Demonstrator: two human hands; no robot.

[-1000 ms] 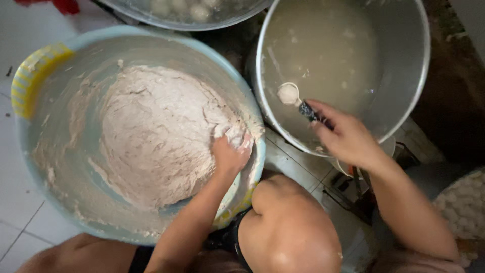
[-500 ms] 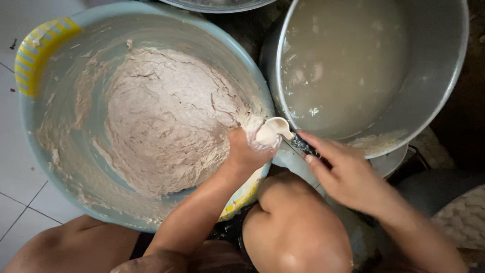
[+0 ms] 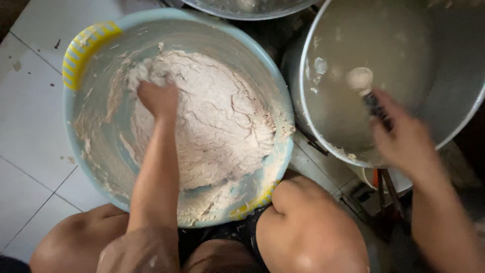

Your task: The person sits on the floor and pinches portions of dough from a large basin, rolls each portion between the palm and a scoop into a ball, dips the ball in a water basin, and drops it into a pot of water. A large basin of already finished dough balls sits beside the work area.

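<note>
The left hand (image 3: pixel 159 98) presses, fingers curled, into the pale dough (image 3: pixel 212 121) filling the blue plastic basin (image 3: pixel 76 121); the right hand (image 3: pixel 404 141) grips a small ladle (image 3: pixel 366 88) over the metal pot (image 3: pixel 454 126) of cloudy liquid alongside

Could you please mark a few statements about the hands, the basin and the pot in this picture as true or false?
1. The left hand is pressed into the dough. True.
2. The dough sits in a red square tray. False: it sits in a round light-blue basin with yellow handles.
3. The right hand holds a ladle over the metal pot. True.
4. The metal pot is full of dry flour. False: it holds a cloudy liquid.
</note>
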